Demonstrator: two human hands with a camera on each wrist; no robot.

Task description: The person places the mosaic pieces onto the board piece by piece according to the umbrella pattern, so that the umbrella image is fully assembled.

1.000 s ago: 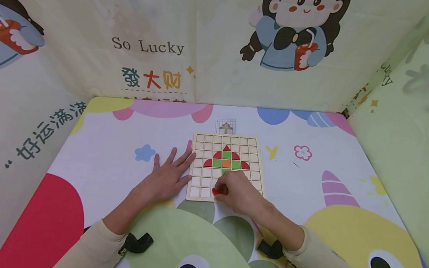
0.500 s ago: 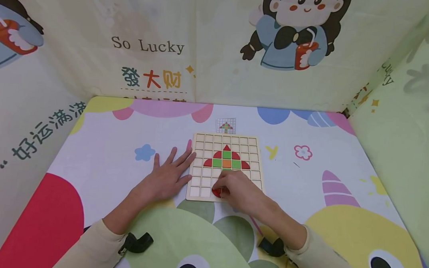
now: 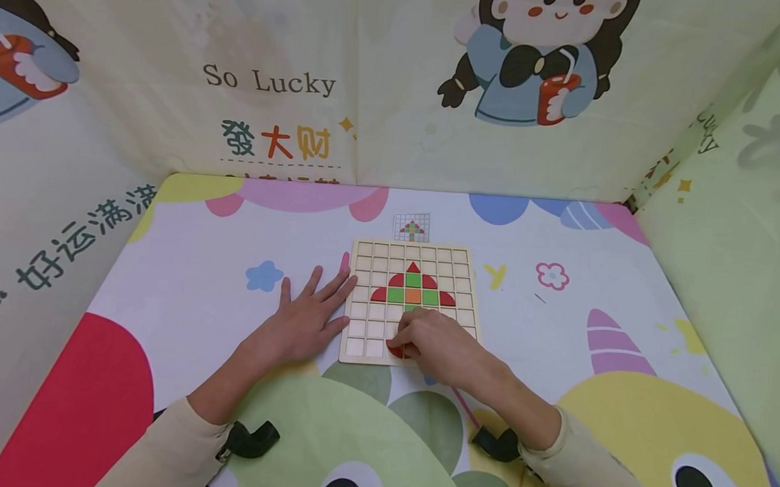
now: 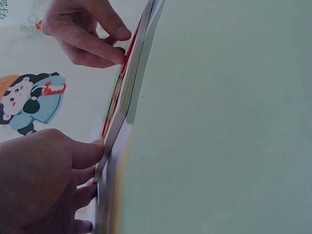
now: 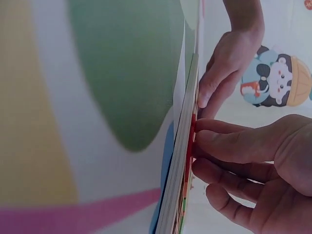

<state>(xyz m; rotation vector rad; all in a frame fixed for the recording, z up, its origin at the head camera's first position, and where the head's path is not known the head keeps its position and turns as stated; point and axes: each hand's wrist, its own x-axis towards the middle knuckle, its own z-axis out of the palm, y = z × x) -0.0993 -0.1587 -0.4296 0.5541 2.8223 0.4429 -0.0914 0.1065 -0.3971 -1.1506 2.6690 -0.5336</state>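
A wooden grid board point(image 3: 366, 330) lies on the table, its middle filled with red, green and orange pieces in a tree-like pattern. My right hand point(image 3: 444, 347) is over the board's lower part, fingers bent, holding a red piece with a rounded edge point(image 3: 395, 350) at a cell in the bottom row. In the right wrist view, thumb and fingers of the right hand point(image 5: 273, 161) meet the red piece at the board's surface; their tips partly hide it. My left hand point(image 3: 304, 323) lies flat with fingers spread, thumb and fingertips touching the board's left edge.
A small printed pattern card point(image 3: 412, 228) lies just behind the board. The tabletop point(image 3: 199, 264) has a colourful cartoon print. Printed cloth walls point(image 3: 395, 127) enclose the back and both sides. A black wrist mount point(image 3: 253, 439) sits at each sleeve.
The red piece in my right hand has turned and settled lower, showing more of its rounded edge at the bottom-row cell. My left hand has stayed in place.
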